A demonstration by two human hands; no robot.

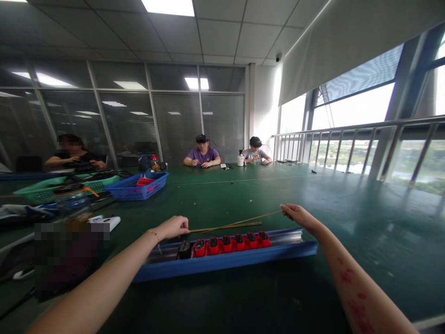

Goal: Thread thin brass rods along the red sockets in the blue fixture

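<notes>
Thin yellowish strips (pixel 225 227) lie across the table just beyond a long blue trough (pixel 222 265). My left hand (pixel 176 227) has its fingers closed at their left end. With a pinch, my right hand (pixel 295 215) grips the far right tip of one strip (pixel 266 215), which is raised and slants away from the others. Inside the trough, which has a shiny metal lining, stands a row of several red blocks (pixel 226 244) with dark tops. A black block (pixel 185 249) sits at the row's left end.
At the left are a blue basket (pixel 139 189) with a red item, a green basket (pixel 29 191), a jar (pixel 73 204) and a white object (pixel 113 223). Three people sit along the far side of the green table (pixel 347 208). A white bottle (pixel 240 160) stands near them.
</notes>
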